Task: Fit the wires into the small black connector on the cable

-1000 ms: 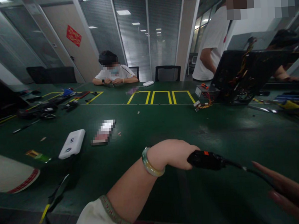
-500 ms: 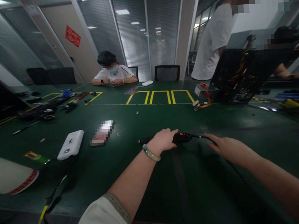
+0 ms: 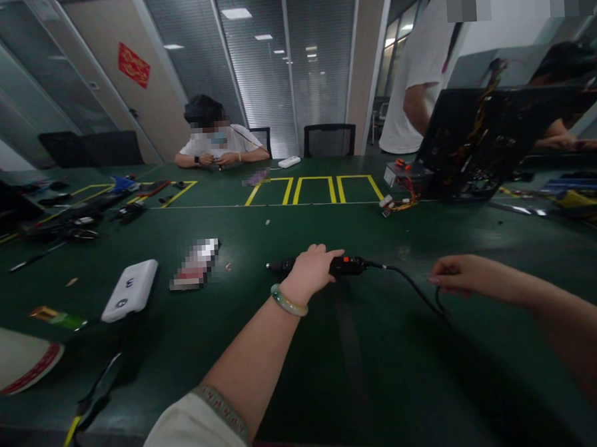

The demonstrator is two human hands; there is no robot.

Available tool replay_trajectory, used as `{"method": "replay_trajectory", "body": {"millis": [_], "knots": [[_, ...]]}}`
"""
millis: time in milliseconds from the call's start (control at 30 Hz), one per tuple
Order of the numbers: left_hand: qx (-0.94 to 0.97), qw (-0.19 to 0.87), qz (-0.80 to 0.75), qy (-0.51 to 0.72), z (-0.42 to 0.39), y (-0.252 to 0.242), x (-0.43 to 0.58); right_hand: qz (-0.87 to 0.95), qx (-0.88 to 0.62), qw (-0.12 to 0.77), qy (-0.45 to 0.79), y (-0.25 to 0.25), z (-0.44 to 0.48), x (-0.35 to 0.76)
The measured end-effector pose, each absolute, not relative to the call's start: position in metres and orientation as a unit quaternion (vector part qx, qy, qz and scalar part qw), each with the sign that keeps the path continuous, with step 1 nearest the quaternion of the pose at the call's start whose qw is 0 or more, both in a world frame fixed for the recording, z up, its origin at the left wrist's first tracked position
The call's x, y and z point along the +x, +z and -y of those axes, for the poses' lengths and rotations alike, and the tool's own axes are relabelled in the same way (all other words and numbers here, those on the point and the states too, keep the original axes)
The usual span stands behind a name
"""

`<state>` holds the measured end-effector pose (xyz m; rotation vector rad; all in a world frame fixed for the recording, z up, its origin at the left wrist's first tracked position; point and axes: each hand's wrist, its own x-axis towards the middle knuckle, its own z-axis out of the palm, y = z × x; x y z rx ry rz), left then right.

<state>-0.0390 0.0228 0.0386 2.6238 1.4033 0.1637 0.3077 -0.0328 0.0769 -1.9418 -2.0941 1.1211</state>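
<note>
A black tool (image 3: 349, 265) with an orange switch lies across the middle of the green table. My left hand (image 3: 312, 271), with a bangle at the wrist, is wrapped over its body. From its right end a black cable (image 3: 406, 278) curves off to the right and down. My right hand (image 3: 458, 274) is above the table there, its thumb and fingers pinched on the cable, which forms a small loop below them.
A white power bank (image 3: 130, 290), a blurred phone-like object (image 3: 195, 264) and a white cylinder (image 3: 20, 361) are on the left. Behind stand yellow tape outlines (image 3: 314, 180) and a seated person (image 3: 219, 144). A computer case (image 3: 479, 144) stands back right, near a standing person (image 3: 411, 84).
My right hand has moved right, away from the tool, and its fingers have closed on the cable, now bent in a loop. The whole view has shifted slightly; my left hand stays on the tool.
</note>
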Motion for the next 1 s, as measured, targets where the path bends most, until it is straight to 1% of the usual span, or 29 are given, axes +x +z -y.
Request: {"method": "replay_trajectory", "body": {"millis": [67,133,200,267,400,500,567,600,733,800,900,1000], "knots": [[0.876,0.060,-0.475,0.065,-0.025,0.036,-0.038,0.666,-0.642,0.062,0.376,0.070,0.023,0.302],[0.881,0.053,-0.465,0.073,-0.026,0.034,-0.036,0.669,-0.661,0.063,0.334,0.063,0.012,0.292],[0.886,0.056,-0.452,0.083,-0.026,0.032,-0.032,0.685,-0.677,0.052,0.265,0.057,0.000,0.281],[0.885,0.056,-0.451,0.103,-0.024,0.031,-0.028,0.697,-0.690,0.060,0.186,0.055,-0.013,0.271],[0.869,0.059,-0.466,0.153,-0.018,0.025,-0.019,0.687,-0.715,0.131,0.023,0.071,-0.031,0.254],[0.872,0.065,-0.451,0.181,-0.015,0.020,-0.014,0.725,-0.666,0.168,-0.047,0.087,-0.030,0.236],[0.872,0.052,-0.446,0.193,-0.014,0.017,-0.011,0.787,-0.592,0.171,-0.029,0.091,-0.021,0.222],[0.873,0.046,-0.445,0.197,-0.014,0.015,-0.011,0.815,-0.556,0.164,0.009,0.090,-0.016,0.214],[0.884,0.043,-0.418,0.207,-0.017,0.014,-0.013,0.831,-0.495,0.093,0.235,0.068,0.006,0.185],[0.890,0.049,-0.401,0.211,-0.018,0.015,-0.015,0.810,-0.498,0.069,0.301,0.054,0.011,0.174],[0.897,0.060,-0.387,0.207,-0.018,0.017,-0.018,0.785,-0.517,0.062,0.335,0.043,0.011,0.166],[0.896,0.064,-0.387,0.208,-0.016,0.021,-0.019,0.776,-0.524,0.044,0.350,0.045,0.008,0.175]]}}
